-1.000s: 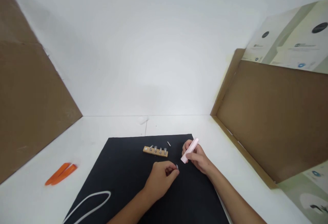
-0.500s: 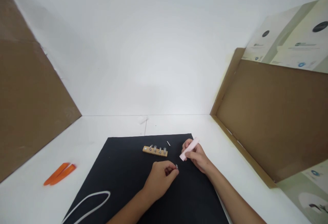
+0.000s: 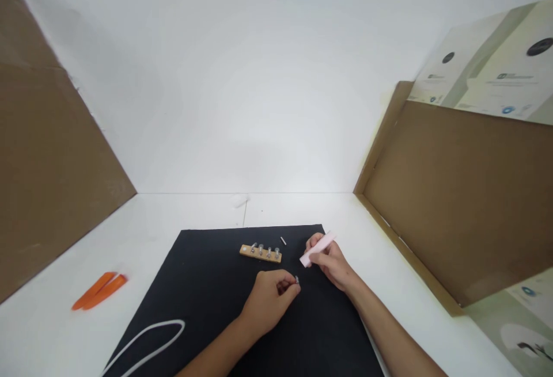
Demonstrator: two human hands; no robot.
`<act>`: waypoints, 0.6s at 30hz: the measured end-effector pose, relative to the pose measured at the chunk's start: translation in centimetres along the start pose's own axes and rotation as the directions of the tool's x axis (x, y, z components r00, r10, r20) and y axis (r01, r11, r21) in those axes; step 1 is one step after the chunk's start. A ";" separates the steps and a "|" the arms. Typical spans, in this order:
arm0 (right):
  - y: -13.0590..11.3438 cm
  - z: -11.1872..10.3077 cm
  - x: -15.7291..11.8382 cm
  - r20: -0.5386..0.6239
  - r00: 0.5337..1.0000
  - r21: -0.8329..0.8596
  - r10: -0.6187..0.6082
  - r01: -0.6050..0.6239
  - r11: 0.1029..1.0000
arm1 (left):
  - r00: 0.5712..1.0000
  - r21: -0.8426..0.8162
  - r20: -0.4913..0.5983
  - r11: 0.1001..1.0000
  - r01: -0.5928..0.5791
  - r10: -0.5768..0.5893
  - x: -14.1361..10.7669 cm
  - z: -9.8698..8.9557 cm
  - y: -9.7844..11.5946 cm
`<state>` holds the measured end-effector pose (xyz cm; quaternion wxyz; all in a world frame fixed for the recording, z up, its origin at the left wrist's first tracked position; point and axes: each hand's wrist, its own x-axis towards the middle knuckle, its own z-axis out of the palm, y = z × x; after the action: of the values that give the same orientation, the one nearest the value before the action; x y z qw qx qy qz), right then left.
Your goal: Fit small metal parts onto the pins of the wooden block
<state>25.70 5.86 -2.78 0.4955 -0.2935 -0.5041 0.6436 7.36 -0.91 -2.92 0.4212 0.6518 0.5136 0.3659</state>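
Observation:
My left hand (image 3: 272, 299) is over the black mat, its thumb and fingertips pinching a small metal piece (image 3: 297, 280) whose exact kind is too small to make out. To the right, my right hand (image 3: 330, 263) grips a pale pink strip (image 3: 317, 248) that looks flat and slants up to the right. Beyond my left hand lies a narrow wooden block (image 3: 248, 251) with several small metal bits standing in a row on it. A short, thin pale stick (image 3: 283, 240) rests on the mat between the block and my right hand.
Under everything is a black mat (image 3: 207, 285) on a white table (image 3: 155, 216). At left lie orange strips (image 3: 99, 292); a white cord loop (image 3: 173, 324) crosses the mat's front left. Brown cardboard panels (image 3: 52, 152) flank both sides, and a white wall stands behind.
The pink strip in my right hand has shifted very slightly left. Both hands keep their grips, and the whole view has drifted a little.

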 end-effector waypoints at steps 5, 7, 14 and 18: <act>-0.1 -0.2 0.0 0.006 1.000 0.002 0.018 -0.018 1.000 | 1.000 -0.001 -0.002 1.000 -0.010 0.010 0.2 0.0 -0.2; -0.3 -0.2 -0.2 0.066 0.997 0.041 0.043 -0.046 0.998 | 1.000 0.006 -0.002 1.000 -0.016 0.016 0.2 0.0 -0.3; -0.4 0.3 -0.7 0.178 0.980 0.052 0.088 -0.099 0.994 | 1.000 -0.004 0.003 1.000 -0.023 0.023 0.1 -0.1 0.0; -0.1 0.4 -0.5 0.078 0.994 -0.015 0.072 -0.071 0.997 | 1.000 0.005 0.005 1.000 -0.022 0.022 0.1 -0.1 0.0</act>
<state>25.52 5.28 -2.63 0.4502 -0.2887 -0.5162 0.6690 7.26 -0.79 -2.83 0.4170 0.6594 0.5062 0.3675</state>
